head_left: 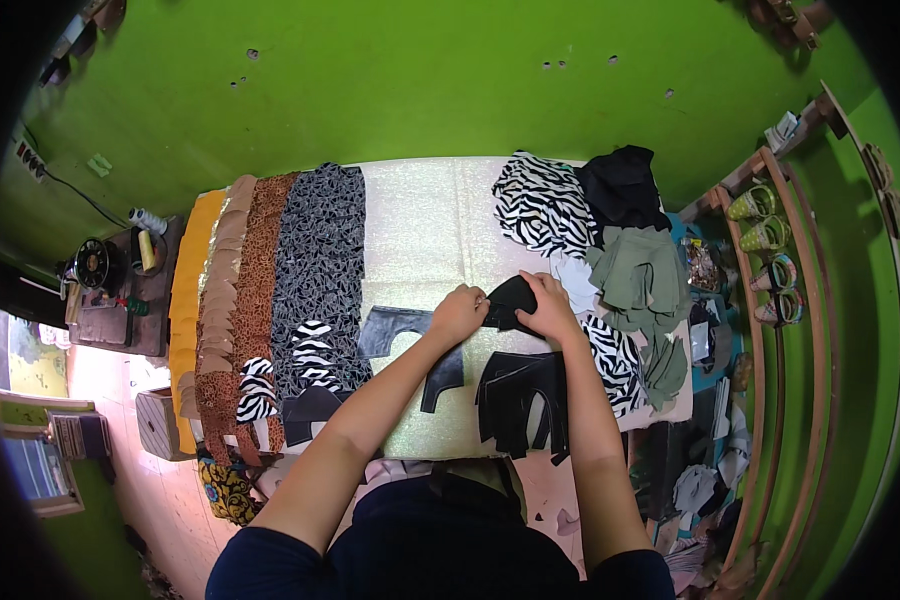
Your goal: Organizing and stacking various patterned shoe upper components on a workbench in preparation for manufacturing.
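A small black piece (512, 302) is held between the two hands, above the right half of the surface (414, 215), which is covered with a pale, shimmering sheet. By the left grip (458, 314) the left edge of the piece is pinched with the fingertips, and by the right grip (550, 310) its right side is grasped, with the thumb placed at the lower part and the fingers near the upper edge. Thus the piece is found directly in the gap between the hands, and it is touched by both. It is seen as flat and dark, with a rounded upper outline and a more angular lower one; whether it is made of one layer or several cannot be told. Nearer to the body, a stack of black cut pieces (515, 395) is laid on the surface, partly covered by the right forearm. On the left, a dark curved piece (394, 328) is crossed by the left forearm. Just beyond the right hand, white pieces (576, 282) are placed, and near these are seen olive-green pieces (638, 278) and a zebra-patterned pile (540, 205), beside which black cloth (625, 190) is heaped.
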`<state>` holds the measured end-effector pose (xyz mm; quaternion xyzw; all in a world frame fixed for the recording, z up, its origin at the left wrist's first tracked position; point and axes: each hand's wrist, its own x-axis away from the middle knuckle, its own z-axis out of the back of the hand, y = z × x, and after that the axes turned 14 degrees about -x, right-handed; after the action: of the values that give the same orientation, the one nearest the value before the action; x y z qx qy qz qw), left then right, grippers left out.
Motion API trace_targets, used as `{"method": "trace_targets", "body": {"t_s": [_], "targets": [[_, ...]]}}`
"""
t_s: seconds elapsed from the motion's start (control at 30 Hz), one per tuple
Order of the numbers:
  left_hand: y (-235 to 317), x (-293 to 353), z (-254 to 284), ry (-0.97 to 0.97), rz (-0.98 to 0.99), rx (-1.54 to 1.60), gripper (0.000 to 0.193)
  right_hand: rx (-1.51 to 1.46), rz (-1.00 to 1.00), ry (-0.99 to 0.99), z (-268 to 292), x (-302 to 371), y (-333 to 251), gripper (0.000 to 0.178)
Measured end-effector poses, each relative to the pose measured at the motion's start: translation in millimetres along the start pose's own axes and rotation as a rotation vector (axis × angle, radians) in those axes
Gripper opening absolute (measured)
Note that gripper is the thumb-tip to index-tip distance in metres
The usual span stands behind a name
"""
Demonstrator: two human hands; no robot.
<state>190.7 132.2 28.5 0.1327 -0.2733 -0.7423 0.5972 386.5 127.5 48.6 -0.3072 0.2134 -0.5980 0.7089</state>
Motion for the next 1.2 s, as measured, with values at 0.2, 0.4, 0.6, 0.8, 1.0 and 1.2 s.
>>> {"method": "trace_targets", "body": {"t_s": [0.2,0.4,0.6,0.8,1.0,1.2], "targets": [[1,-8,1,0.097,-0.088,-0.041,0.024,-0.097,0.022,0.014,7,0,1,0.058],[-3,-12,9,-0.013,0.108,0.382,0.021,-0.144,0.165,0.041,2,-5,-6,0.036],[-62,9,40,0.003,0.230,0.484,0.021,-0.144,0.378,0.192,-37,-16,-57,0.034],[-127,54,61,-0.010,0.337,0.289,0.020,-0.150,0.483,0.114,-109,-12,-88,0.032],[-143,75,59,-0.022,0.306,-0.019,0.021,-0.149,0.508,0.089,-139,-1,-90,0.031],[-122,78,65,-0.074,0.318,-0.358,0.020,-0.130,0.498,0.057,-145,5,-84,0.030]]}}
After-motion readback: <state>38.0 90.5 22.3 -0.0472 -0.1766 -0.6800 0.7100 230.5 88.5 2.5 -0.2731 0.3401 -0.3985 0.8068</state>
